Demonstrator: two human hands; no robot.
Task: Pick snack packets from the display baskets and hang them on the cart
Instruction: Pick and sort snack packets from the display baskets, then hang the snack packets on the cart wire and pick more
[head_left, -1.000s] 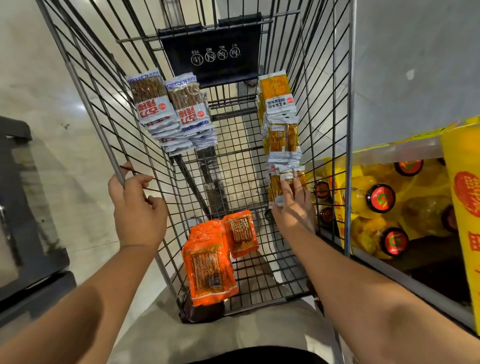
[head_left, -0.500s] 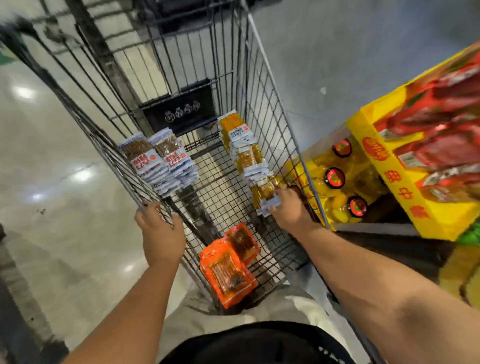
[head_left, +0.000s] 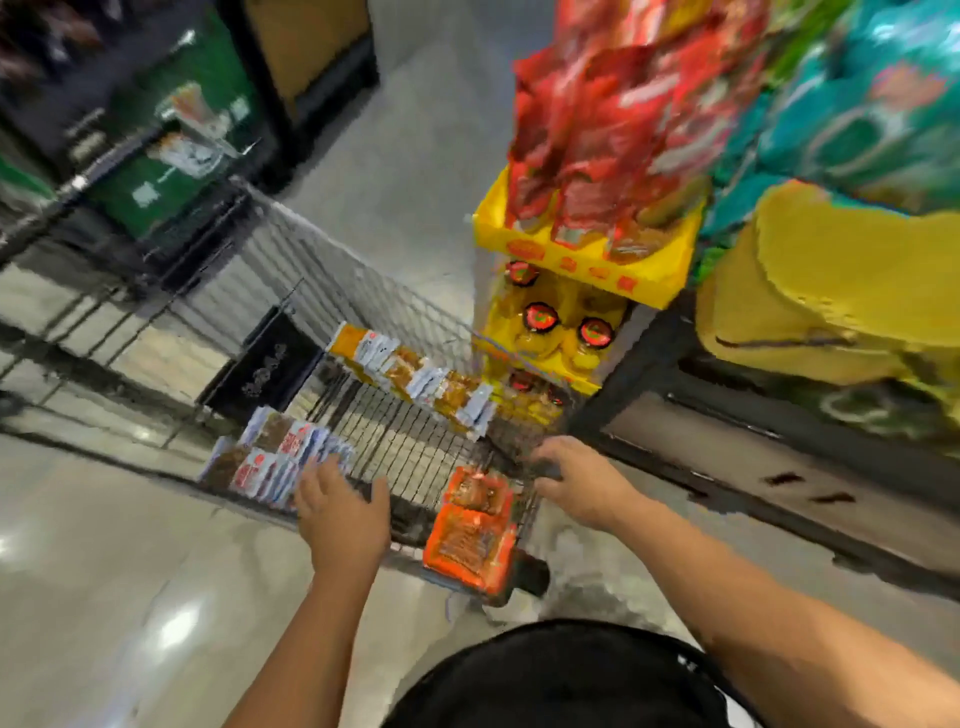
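Snack packets (head_left: 415, 379) hung in rows on cart (head_left: 410, 447) walls; orange packets (head_left: 470, 540) at near end. Left hand (head_left: 343, 514) hovered, fingers spread, holding nothing. Right hand (head_left: 576, 478) appeared curled on cart rim, view blurred. Packets judged light, soft, slippery film: pinch top header.

Flat orange plastic packets (head_left: 470, 540) have brown centres; the black wire-grid cart (head_left: 410, 447) carries white plastic packets (head_left: 270, 457) with brown windows and red labels, and yellow-orange-and-white packets (head_left: 415, 379); the yellow cardboard tray (head_left: 587, 260) bears red print
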